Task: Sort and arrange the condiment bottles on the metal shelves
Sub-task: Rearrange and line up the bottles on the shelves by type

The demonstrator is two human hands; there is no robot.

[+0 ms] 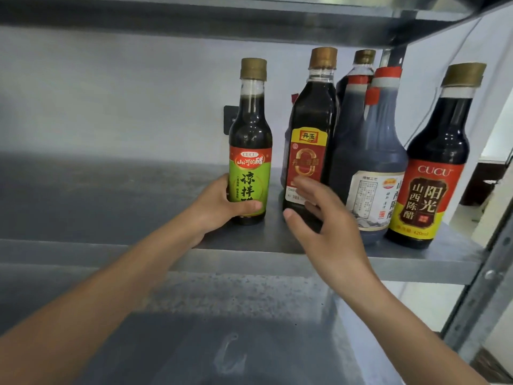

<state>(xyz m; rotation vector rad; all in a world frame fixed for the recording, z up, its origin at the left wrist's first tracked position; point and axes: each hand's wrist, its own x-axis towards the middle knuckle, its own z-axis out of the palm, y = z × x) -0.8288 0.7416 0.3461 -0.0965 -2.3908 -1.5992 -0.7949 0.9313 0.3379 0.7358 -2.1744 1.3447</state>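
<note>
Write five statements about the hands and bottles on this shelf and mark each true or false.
1. The left hand grips the green-label bottle low on its body. True.
2. The green-label bottle lies on its side. False: it stands upright on the shelf.
3. The right hand holds the red-and-yellow-label bottle. False: its fingers are spread in front of the red-label bottle; the red-and-yellow-label bottle stands untouched at the far right.
4. The green-label bottle has a gold cap. True.
5. The white-label bottle stands left of the green-label bottle. False: it stands between the red-label bottle and the red-and-yellow-label bottle.
</note>
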